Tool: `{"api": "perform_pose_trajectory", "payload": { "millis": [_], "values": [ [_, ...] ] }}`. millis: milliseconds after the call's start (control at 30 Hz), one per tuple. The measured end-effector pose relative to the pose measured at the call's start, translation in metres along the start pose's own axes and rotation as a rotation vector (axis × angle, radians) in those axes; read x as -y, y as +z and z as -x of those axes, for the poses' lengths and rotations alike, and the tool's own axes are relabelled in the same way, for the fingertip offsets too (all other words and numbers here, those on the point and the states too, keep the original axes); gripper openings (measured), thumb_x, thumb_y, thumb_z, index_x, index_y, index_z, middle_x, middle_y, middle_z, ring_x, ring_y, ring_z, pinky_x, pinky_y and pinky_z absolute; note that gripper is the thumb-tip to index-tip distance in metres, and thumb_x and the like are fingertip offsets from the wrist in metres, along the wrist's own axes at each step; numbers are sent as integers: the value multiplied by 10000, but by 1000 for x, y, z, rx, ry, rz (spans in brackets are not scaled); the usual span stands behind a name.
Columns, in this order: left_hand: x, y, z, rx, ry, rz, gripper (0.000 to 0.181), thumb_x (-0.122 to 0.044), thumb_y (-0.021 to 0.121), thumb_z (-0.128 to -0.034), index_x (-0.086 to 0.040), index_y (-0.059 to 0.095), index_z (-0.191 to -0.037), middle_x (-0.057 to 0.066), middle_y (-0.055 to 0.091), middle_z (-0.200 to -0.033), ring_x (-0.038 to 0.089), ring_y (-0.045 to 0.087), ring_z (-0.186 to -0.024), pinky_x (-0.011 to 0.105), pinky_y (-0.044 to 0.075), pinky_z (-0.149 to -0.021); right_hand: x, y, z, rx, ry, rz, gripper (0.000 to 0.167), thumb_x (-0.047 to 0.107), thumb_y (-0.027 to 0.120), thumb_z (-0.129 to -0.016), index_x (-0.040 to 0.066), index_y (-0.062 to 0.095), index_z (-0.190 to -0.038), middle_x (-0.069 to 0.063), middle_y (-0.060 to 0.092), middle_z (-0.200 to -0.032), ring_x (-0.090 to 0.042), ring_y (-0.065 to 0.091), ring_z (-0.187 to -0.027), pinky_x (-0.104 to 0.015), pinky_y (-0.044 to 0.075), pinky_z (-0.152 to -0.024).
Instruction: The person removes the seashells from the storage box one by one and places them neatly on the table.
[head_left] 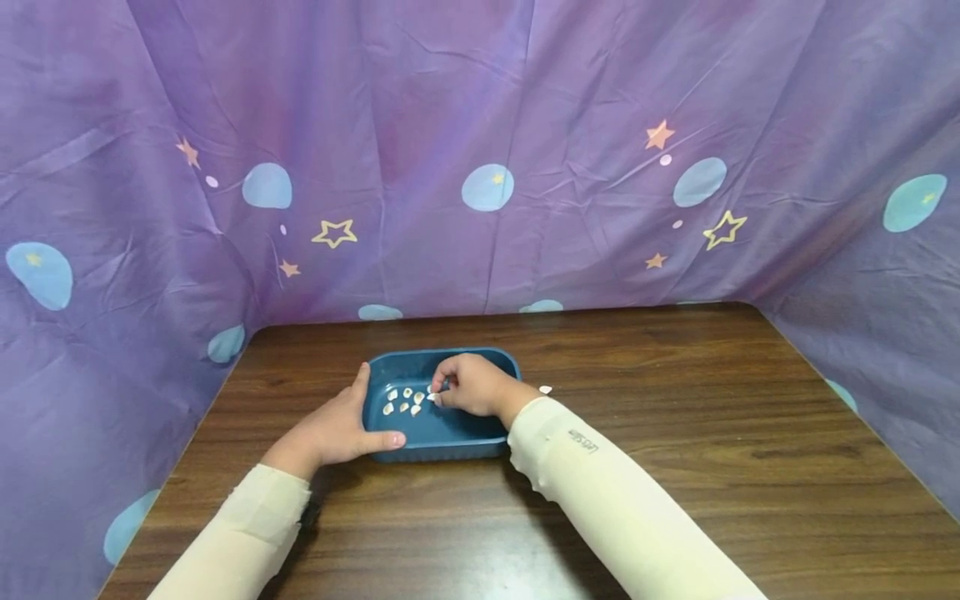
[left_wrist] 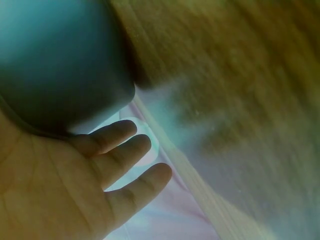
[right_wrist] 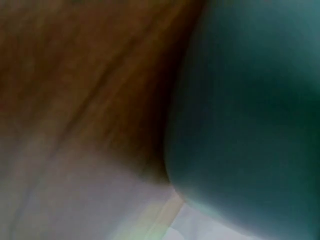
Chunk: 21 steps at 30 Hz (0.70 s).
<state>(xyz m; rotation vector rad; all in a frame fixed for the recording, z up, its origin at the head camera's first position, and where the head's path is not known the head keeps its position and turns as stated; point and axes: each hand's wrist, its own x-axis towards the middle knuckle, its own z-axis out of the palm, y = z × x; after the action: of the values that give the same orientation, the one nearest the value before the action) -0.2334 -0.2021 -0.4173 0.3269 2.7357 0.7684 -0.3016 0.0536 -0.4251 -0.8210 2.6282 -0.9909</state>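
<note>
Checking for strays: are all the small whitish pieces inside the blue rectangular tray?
No, one small whitish piece lies on the brown wooden table beside the blue tray.

From here I see a blue tub (head_left: 450,451) upright on the desk (head_left: 675,467); small whitish pieces (head_left: 418,398) lie inside, one pinched; another piece (head_left: 545,389) lies outside.

This seems to be a curtained-off booth: purple, star-printed cloth (head_left: 420,108) hangs behind and along both sides of the wooden table (head_left: 675,400).
</note>
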Motion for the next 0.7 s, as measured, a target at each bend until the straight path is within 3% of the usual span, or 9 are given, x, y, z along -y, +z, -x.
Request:
{"api": "perform_pose_trajectory", "payload": {
  "millis": [233,700],
  "values": [
    [-2,2,-1,8,-10,3,1406,-680,784,-839,58,-98,-1649,401,205,-1662,529,322,-1520,650,328,-1204,-2,-7,1,-101,-37,-29,65,212,800,-955,155,768,-962,64,511,-642,-69,473,-591,-237,421,-604],
    [-6,-1,3,6,-9,10,1423,-668,803,-826,67,-100,-1644,423,237,-1638,539,350,-1501,654,343,-1192,3,-41,16,-163,-108,-186,71,88,788,-916,71,785,-986,68,472,-618,-67,432,-581,-217,383,-561]
  ]
}}
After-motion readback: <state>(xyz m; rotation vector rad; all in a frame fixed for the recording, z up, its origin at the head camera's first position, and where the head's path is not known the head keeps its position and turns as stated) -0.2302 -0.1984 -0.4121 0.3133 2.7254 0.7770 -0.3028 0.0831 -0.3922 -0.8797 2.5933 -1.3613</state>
